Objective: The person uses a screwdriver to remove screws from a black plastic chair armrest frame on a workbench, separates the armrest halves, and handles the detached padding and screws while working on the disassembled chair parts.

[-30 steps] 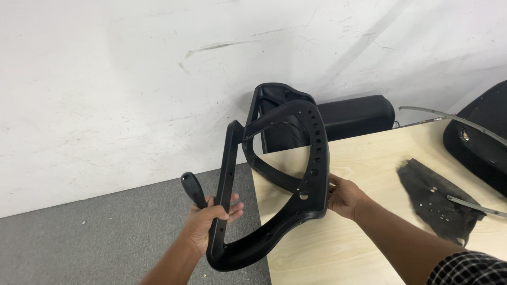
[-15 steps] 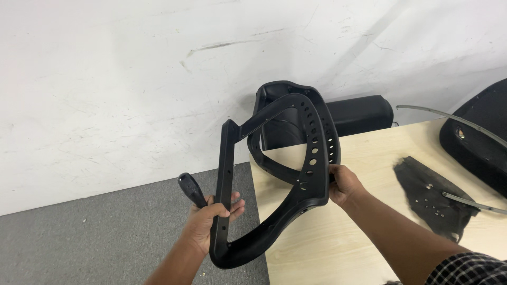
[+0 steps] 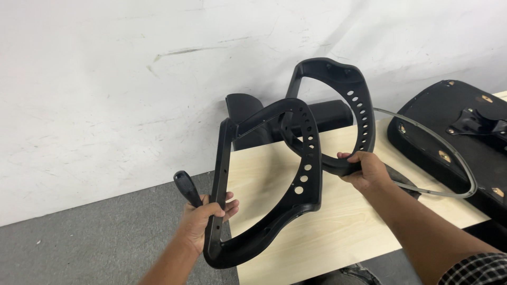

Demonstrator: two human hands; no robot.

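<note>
Left hand [image 3: 207, 217] wraps the near black armrest frame [image 3: 264, 184] plus a black-handled tool [image 3: 186, 189], right hand [image 3: 364, 170] grips the second frame [image 3: 343, 105] above the wooden table [image 3: 327, 232]; separated, neither looks mounted yet.

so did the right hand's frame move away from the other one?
Yes. The right hand has pulled its black frame rightward over the wooden table, away from the left-hand frame.
</note>
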